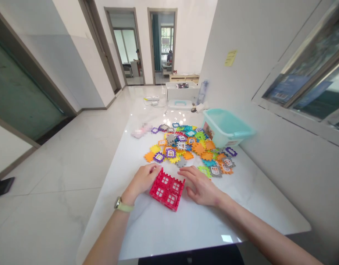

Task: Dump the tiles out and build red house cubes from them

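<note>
A red assembly of interlocking building tiles with window openings sits on the white table in front of me. Its rim stands up along the edges like a shallow box. My left hand, wearing a watch with a pale green strap, grips the upper left edge, thumb and fingers closed on it. On the other side, my right hand holds nothing; its fingers are apart, close to the assembly's right edge. Just beyond both hands lies a loose pile of coloured interlocking tiles, several with white window inserts.
A turquoise plastic bin stands right of the pile, against the wall. A pink item lies at the table's left edge. Farther back are a lidded case, a white box and a clear bottle. People sit in the rooms beyond.
</note>
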### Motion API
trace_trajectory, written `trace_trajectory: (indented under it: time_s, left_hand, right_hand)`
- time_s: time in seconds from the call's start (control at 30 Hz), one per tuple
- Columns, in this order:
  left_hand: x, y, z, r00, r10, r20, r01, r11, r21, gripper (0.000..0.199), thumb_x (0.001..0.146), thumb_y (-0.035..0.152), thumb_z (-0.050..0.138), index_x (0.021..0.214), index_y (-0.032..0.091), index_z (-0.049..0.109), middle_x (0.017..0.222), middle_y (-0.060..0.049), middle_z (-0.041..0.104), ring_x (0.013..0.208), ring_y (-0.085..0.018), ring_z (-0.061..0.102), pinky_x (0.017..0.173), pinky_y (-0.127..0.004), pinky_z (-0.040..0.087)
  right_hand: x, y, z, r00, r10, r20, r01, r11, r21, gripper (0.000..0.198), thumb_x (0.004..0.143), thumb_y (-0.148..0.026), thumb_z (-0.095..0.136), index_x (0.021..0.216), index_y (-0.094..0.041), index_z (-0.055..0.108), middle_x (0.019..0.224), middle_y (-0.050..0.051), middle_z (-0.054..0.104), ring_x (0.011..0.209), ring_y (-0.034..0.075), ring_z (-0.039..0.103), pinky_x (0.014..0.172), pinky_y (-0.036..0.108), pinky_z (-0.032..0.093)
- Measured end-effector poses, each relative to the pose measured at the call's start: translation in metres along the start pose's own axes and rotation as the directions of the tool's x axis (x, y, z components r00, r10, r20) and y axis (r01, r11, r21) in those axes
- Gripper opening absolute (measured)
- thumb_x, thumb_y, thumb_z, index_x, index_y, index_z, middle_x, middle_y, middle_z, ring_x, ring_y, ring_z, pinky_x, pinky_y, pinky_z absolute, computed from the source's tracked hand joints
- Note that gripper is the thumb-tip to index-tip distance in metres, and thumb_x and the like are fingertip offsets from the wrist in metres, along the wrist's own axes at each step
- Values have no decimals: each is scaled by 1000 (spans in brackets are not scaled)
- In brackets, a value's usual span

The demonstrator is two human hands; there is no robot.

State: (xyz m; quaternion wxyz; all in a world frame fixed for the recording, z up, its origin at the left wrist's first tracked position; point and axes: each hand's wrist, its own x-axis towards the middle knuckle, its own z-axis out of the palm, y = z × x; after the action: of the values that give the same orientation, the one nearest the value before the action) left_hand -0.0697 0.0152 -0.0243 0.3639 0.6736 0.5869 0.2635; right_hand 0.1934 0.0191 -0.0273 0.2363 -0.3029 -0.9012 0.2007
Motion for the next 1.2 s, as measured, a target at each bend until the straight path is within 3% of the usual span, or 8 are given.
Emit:
trace_trajectory:
  time_s: [0.17, 0.23, 0.4, 0.67, 0.8, 0.9, 1.03, 1.2]
  left_hand:
    - [1, -3, 1, 999, -11, -41, 11, 1000, 1, 36, 94, 43, 38, 76, 19, 58, 66, 1, 59, 64, -16, 54, 63, -25, 38]
    - [1, -3, 2, 1000, 4, -26, -5, 1000, -18, 35, 94, 42, 39, 76, 19, 58, 68, 1, 60, 66, -16, 54, 63, -25, 38]
    - [2, -5, 3, 1000, 18, 17, -16, 994, -109, 32, 93, 42, 41, 89, 19, 63, 75, 1, 64, 71, -16, 57, 65, -24, 41]
    - [3, -2, 1, 999, 24, 35, -21, 994, -105, 37, 96, 41, 36, 89, 18, 64, 86, -2, 68, 80, -18, 59, 73, -26, 43]
    - [2, 0, 0, 995, 27, 91, -14, 991, -136, 35, 95, 42, 39, 90, 17, 63, 83, -2, 69, 78, -18, 61, 70, -26, 46]
    - [1, -1, 2, 991, 49, 122, -20, 974, -226, 29, 92, 38, 48, 102, 17, 64, 99, -6, 71, 90, -19, 65, 81, -29, 50]
    - [0, -3, 10, 982, 78, 170, -14, 938, -347, 33, 85, 23, 57, 116, 15, 61, 120, -11, 67, 107, -22, 64, 96, -34, 49]
    - [-2, -2, 22, 968, 137, 213, -17, 875, -484, 50, 78, 6, 51, 127, 18, 54, 128, -10, 63, 116, -21, 61, 99, -35, 49]
  right_hand:
    - [63, 48, -32, 972, 110, -206, -137, 983, -119, 43, 78, -8, 45, 116, -18, 62, 115, 11, 66, 109, 25, 59, 97, 43, 46]
    - [106, 74, -43, 942, 298, -152, -328, 913, -242, 36, 83, -8, 40, 105, -17, 68, 108, 10, 71, 105, 23, 62, 95, 37, 46]
    - [187, 122, -56, 883, 470, -12, -444, 826, -347, 22, 81, -14, 55, 90, -15, 75, 94, 8, 75, 89, 20, 66, 81, 25, 47]
    - [214, 152, -42, 715, 687, 133, -587, 692, -420, 14, 70, -23, 73, 77, -10, 72, 76, 9, 71, 70, 18, 61, 66, 24, 43]
    - [204, 140, -61, 729, 684, 30, -627, 685, -371, 17, 78, -27, 66, 86, -12, 67, 80, 6, 68, 70, 16, 56, 61, 24, 39]
    - [168, 97, -66, 797, 590, -126, -601, 757, -257, 16, 80, -28, 61, 87, -14, 61, 76, 3, 63, 66, 14, 52, 57, 24, 35]
    - [95, 27, -37, 920, 388, 59, -392, 917, 75, 18, 83, -33, 57, 95, -19, 56, 65, -3, 55, 58, 12, 49, 53, 23, 33]
    - [43, 4, 3, 883, 459, 99, -470, 869, 157, 23, 85, -28, 54, 106, -20, 57, 65, -4, 56, 58, 14, 52, 55, 25, 35]
